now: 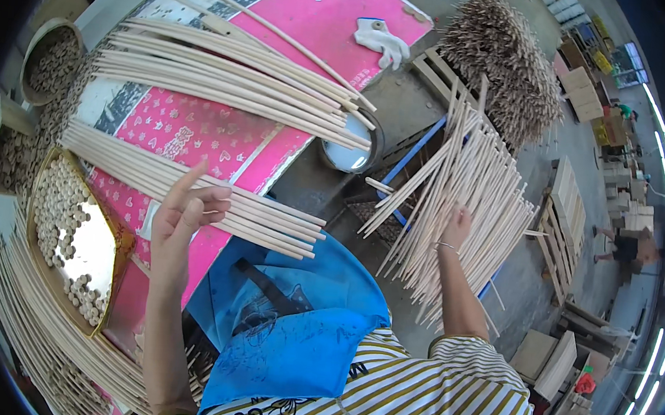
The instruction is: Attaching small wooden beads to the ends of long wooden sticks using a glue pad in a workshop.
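My left hand (188, 215) is over a row of pale wooden rods (272, 222) that lies on the pink-covered table with its ends past the edge. Its fingers are apart, the index finger raised and the others loosely bent; nothing shows in them. To the right, my right hand (456, 225) reaches onto a large heap of similar rods (492, 190). The fingers there are pressed together against the heap, and what they grip, if anything, is hidden. Another group of rods (233, 72) lies farther back on the table.
On the left stands a yellow-rimmed tray (115, 267) of small round wooden pieces. Behind it is a bowl (29, 74) of similar pieces. A basin of whitish liquid (347, 149) sits beyond the table edge. A white glove (382, 42) lies at the back; a blue apron (296, 347) covers my lap.
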A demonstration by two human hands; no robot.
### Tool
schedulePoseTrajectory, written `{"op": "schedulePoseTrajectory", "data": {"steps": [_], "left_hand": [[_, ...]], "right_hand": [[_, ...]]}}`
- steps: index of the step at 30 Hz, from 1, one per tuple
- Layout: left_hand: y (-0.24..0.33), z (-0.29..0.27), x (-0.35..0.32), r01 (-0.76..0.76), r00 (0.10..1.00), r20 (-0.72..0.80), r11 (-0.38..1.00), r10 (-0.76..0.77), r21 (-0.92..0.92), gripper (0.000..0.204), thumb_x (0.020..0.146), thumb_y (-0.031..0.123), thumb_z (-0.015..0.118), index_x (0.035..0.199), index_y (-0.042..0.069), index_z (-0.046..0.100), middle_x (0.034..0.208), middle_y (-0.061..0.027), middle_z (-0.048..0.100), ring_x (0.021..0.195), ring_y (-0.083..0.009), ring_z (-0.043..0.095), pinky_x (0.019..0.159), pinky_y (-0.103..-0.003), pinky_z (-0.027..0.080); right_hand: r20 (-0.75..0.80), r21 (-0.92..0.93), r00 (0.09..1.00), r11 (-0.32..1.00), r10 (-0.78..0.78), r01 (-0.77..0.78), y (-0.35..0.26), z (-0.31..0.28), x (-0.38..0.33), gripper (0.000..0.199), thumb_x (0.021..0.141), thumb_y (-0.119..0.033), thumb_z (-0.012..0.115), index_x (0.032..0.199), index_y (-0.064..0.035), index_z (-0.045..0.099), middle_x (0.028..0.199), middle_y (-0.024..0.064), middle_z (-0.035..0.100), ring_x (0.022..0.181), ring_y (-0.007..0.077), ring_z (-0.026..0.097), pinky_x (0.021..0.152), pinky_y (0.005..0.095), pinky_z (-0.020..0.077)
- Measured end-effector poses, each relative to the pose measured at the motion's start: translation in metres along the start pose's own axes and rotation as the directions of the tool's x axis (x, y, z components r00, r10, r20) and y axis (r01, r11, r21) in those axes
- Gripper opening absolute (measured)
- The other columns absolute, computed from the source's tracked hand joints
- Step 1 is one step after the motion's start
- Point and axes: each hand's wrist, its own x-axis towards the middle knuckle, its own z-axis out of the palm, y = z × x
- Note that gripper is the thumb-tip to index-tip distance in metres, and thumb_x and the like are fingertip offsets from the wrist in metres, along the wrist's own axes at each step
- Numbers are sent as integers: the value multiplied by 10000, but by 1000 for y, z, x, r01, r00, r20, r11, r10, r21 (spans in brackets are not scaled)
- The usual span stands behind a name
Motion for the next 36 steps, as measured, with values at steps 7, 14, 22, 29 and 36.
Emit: {"op": "schedulePoseTrajectory", "data": {"steps": [7,14,22,29,36], "left_hand": [[-11,-30,-45,127,970,-221,987,-102,103,456,1047,200,515,1472,39,473,1175,-103,683,1028,-151,649,909,-295,532],[-36,-38,-62,167,953,-262,986,-155,26,460,1051,201,523,1475,34,462,1169,-85,674,1014,-145,653,889,-271,544],[-41,-23,-53,187,946,-262,982,-190,-38,456,1044,197,539,1466,34,478,1174,-100,676,1013,-149,649,890,-277,535],[-38,-35,-70,131,939,-307,987,-153,-91,454,1031,209,556,1449,39,504,1187,-106,677,1030,-157,634,918,-309,519],[-46,-36,-87,121,930,-332,984,-160,-134,365,1030,173,543,1364,28,576,1043,-81,699,935,-135,648,846,-284,526]], "right_hand": [[122,-178,986,980,117,-94,91,-9,59,526,941,-204,645,1409,2,523,1047,187,705,914,276,686,834,361,531],[150,-710,864,661,481,-244,95,27,-35,524,802,-313,771,1190,7,622,1097,277,651,1024,460,640,934,491,504],[269,-301,876,899,399,-317,90,63,-62,492,877,-225,689,1304,-12,569,1071,214,689,930,355,667,803,429,519],[263,-674,939,739,222,14,63,59,-20,422,851,-253,683,1190,-2,652,1020,251,658,982,415,634,878,485,505],[465,568,803,822,-373,53,-269,87,-7,210,1005,-135,619,1158,1,668,952,18,660,832,81,598,739,226,490]]}}
